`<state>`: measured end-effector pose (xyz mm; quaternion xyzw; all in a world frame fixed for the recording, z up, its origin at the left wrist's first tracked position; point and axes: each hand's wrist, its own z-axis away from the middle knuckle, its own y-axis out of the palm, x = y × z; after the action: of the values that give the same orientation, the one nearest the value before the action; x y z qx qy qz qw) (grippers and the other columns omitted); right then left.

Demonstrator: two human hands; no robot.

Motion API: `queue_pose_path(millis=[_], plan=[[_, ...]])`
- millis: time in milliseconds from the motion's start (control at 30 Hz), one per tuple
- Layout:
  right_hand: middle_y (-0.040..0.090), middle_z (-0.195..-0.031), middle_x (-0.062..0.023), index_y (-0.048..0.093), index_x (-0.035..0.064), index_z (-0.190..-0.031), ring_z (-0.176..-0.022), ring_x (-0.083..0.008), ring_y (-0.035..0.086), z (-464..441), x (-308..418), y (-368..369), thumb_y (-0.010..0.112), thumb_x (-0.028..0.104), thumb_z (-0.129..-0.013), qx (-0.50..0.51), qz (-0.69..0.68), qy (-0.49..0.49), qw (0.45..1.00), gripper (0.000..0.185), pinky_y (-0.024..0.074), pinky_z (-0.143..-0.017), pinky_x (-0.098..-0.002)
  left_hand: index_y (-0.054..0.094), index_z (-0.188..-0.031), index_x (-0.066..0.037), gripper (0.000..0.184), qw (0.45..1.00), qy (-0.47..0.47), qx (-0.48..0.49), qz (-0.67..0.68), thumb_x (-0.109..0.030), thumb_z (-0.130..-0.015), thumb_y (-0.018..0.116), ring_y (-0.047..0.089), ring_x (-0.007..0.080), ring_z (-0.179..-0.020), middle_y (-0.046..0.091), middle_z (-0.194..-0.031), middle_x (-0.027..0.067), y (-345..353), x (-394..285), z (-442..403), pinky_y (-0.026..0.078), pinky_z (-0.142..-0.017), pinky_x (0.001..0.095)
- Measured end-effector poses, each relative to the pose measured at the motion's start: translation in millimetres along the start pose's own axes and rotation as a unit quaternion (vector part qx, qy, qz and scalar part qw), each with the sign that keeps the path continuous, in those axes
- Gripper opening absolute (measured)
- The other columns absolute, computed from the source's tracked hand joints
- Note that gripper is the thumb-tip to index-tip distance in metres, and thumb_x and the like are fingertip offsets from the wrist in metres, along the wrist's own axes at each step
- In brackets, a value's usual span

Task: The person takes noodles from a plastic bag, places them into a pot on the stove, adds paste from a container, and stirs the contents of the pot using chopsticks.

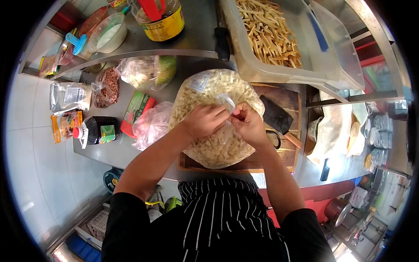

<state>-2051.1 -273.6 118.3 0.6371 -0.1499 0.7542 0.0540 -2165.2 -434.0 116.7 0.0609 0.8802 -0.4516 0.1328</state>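
Clear plastic pouch (106,89) of reddish nuts (110,83), left of the wooden board (286,158); on the board, a bulging bag (205,150) of pale pieces (222,153), probably heavy, yielding and slippery, best held by its gathered neck (226,101), where left hand (206,119) and right hand (247,123) pinch it; beyond the board, rightward, a tub (297,76) of beige strips (270,39).

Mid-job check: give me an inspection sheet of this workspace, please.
Surface: metal counter with a wooden board.
Job's things: large clear bag of pale pieces, lying over the board.
Clutter: dark-bladed cleaver on the board, right of the bag; pink bag and dark bottle to the left.
Grippers: left hand and right hand meet at the bag's gathered top; right pinches plastic, left's grip partly hidden.
Cables: nothing seen.
Surroundings: shelf beyond, holding a plastic bin of pale strips.
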Motion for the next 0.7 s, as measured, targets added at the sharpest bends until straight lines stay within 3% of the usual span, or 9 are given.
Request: queue_pose_path(millis=[133,267,467,533,700], plan=[[0.064,-0.082,-0.0031,0.056,0.0014,-0.098,-0.074,-0.0080,0.058,-2,-1,-1,0.064,-0.004,-0.085,0.022,-0.102,0.080,0.991,0.016,0.0479,-0.070,-0.0240,0.057,-0.089,-0.008,0.018,0.998,-0.012,0.056,0.005,-0.017,-0.075,0.066,0.063,0.0234,-0.073,0.058,-0.087,0.0068,0,2,-3,0.053,-0.060,0.0351],[0.064,-0.082,-0.0028,0.060,0.0005,-0.095,-0.075,-0.0074,0.058,-2,-10,4,0.064,-0.003,-0.085,0.020,-0.102,0.026,0.994,0.011,0.0481,-0.070,-0.0234,0.053,-0.082,-0.007,0.016,0.994,-0.079,0.035,0.071,-0.010,-0.074,0.066,0.060,0.0283,-0.066,0.055,-0.077,0.0091,4,1,-4,0.050,-0.057,0.0386],[0.066,-0.081,-0.0073,0.062,0.0015,-0.090,-0.074,-0.0131,0.062,-6,4,10,0.068,0.000,-0.081,-0.012,0.049,-0.021,0.999,0.011,0.0494,-0.069,-0.0261,0.052,-0.079,-0.006,0.015,0.985,-0.145,-0.004,0.092,-0.005,-0.070,0.064,0.060,0.0295,-0.064,0.054,-0.072,0.0098,6,2,-5,0.049,-0.056,0.0389],[0.066,-0.084,-0.0120,0.063,0.0031,-0.089,-0.075,-0.0203,0.065,-9,2,12,0.069,0.001,-0.077,-0.067,0.209,-0.135,0.966,0.014,0.0508,-0.070,-0.0296,0.052,-0.078,-0.006,0.015,0.984,-0.158,-0.007,0.087,-0.005,-0.069,0.064,0.059,0.0298,-0.063,0.054,-0.072,0.0100,5,3,-6,0.049,-0.055,0.0389],[0.066,-0.082,-0.0132,0.062,0.0032,-0.090,-0.073,-0.0244,0.066,-11,-1,8,0.068,0.002,-0.076,-0.039,0.160,-0.113,0.980,0.015,0.0518,-0.068,-0.0327,0.052,-0.078,-0.005,0.014,0.983,-0.173,-0.019,0.051,-0.004,-0.070,0.064,0.059,0.0312,-0.058,0.056,-0.072,0.0113,6,3,-4,0.048,-0.052,0.0385]])
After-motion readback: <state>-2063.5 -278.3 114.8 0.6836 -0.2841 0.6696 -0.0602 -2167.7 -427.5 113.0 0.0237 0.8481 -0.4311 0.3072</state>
